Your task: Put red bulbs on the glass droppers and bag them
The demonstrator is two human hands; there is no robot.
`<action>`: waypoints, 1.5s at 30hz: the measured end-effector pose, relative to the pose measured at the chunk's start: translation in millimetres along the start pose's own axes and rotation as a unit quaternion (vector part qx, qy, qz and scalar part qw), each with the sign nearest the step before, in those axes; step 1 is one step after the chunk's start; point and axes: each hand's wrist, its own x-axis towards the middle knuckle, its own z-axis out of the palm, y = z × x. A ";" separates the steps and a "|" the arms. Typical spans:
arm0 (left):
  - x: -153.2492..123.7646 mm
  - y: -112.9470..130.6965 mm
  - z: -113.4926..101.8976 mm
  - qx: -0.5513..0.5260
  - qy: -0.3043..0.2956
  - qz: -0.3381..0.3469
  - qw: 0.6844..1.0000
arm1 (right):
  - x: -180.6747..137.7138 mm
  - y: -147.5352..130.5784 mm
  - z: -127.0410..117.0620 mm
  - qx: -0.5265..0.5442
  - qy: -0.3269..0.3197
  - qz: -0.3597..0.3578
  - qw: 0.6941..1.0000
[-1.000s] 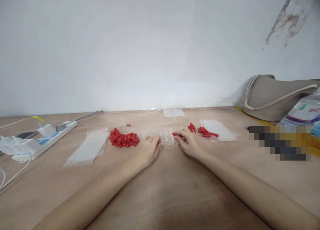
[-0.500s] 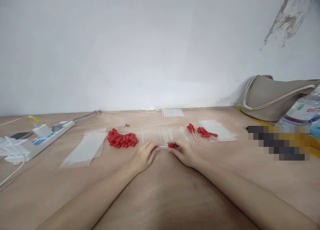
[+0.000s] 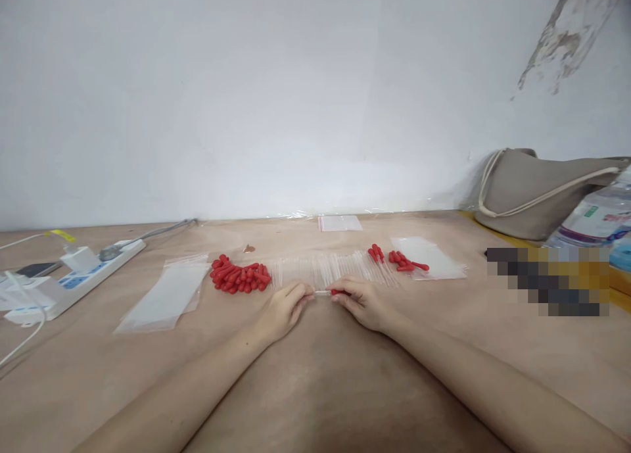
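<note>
Left hand with fingers closed on one clear tube, right hand with fingers gripping one red bulb at its end, both before one tube row on the bench

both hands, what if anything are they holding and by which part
The left hand holds a clear tube by its left part; the right hand pinches a red bulb behind its exposed left end.

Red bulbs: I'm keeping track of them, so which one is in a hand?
The red bulb in the fingertips of the right hand, at one end of the clear tube running to the left hand. The other visible ones lie on the table.
</note>
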 end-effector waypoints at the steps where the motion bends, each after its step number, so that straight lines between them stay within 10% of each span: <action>1: 0.2 0.0 -0.3 -0.002 0.004 0.008 1.000 | -0.1 0.3 0.0 -0.001 -0.002 -0.001 1.000; 35: 0.4 -3.4 2.2 0.062 -0.003 -0.002 0.998 | -1.8 0.9 -4.6 -0.074 -0.002 0.074 0.995; 45: 3.4 3.7 4.4 0.013 -0.018 -0.061 0.998 | 0.0 1.8 -4.2 -0.112 -0.023 -0.008 0.993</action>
